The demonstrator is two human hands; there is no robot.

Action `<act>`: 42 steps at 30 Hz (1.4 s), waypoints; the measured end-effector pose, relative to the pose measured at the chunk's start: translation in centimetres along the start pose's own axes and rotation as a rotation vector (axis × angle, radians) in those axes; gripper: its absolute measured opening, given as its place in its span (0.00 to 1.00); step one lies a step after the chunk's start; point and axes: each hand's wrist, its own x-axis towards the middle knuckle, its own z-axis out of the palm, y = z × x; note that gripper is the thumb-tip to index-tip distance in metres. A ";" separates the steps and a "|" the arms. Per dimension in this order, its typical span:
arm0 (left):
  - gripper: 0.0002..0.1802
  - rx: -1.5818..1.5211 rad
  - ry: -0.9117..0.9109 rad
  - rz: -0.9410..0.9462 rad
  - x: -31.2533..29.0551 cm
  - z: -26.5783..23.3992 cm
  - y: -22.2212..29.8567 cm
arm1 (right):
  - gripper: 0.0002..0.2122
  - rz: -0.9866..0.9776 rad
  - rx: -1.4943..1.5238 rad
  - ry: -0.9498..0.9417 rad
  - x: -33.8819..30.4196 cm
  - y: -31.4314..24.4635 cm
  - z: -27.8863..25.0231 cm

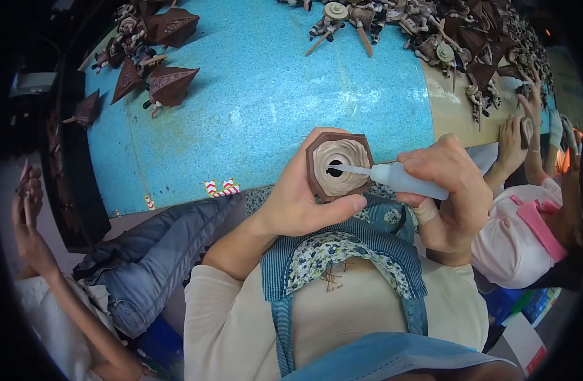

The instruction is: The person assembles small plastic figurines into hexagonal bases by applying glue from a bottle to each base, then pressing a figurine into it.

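Note:
My left hand (pixel 294 200) is closed round a brown hexagonal hollow piece (pixel 329 182), its cream, ridged inside facing up with a dark round hole in the middle. In my right hand (pixel 455 190) lies a translucent white squeeze bottle (pixel 393 177), gripped on its side between thumb and fingers. The bottle's long thin nozzle (pixel 355 169) points left, and its tip is over the dark hole. Whether the tip touches the piece or any liquid is coming out, I cannot tell. Tape is wrapped round my right thumb.
Brown pointed pieces with small figures (pixel 171 86) lie at the table's far left. More figures (pixel 351 18) pile up at the far right, on a tan board (pixel 456 105). Blue sheeting (pixel 259 95) covers the table. People sit on both sides; a co-worker's hand (pixel 512 136) is at right.

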 end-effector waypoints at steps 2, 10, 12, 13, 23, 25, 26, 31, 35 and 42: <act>0.38 0.009 -0.003 -0.001 0.0 0.1 0.0 | 0.16 -0.002 0.003 0.003 -0.1 0.1 -0.1; 0.36 -0.013 0.012 -0.022 0.0 0.6 -0.1 | 0.15 -0.007 0.000 -0.001 -0.5 0.4 -0.4; 0.35 0.014 0.012 -0.021 0.0 0.6 0.0 | 0.15 0.003 0.015 0.007 -0.7 0.4 -0.4; 0.34 0.037 0.009 -0.019 0.0 0.7 0.0 | 0.15 0.013 0.026 0.012 -0.8 0.5 -0.5; 0.35 0.257 0.135 -0.089 0.0 0.7 2.1 | 0.20 0.441 0.607 0.328 -3.4 3.9 0.1; 0.40 0.686 0.229 -0.039 -0.1 0.6 2.9 | 0.19 0.510 0.680 0.345 -3.4 5.7 0.3; 0.41 0.818 0.266 0.056 -0.1 0.4 2.7 | 0.19 0.506 0.680 0.347 -3.2 6.6 0.6; 0.42 1.010 0.306 0.406 0.1 -1.6 2.7 | 0.18 0.438 0.116 0.442 -2.9 9.9 1.8; 0.42 0.752 0.402 0.493 -0.1 -3.3 1.6 | 0.21 0.452 -0.142 0.443 -2.8 9.7 2.6; 0.40 0.733 0.591 0.722 0.9 -4.0 1.2 | 0.25 0.110 -0.237 0.492 3.4 4.9 5.2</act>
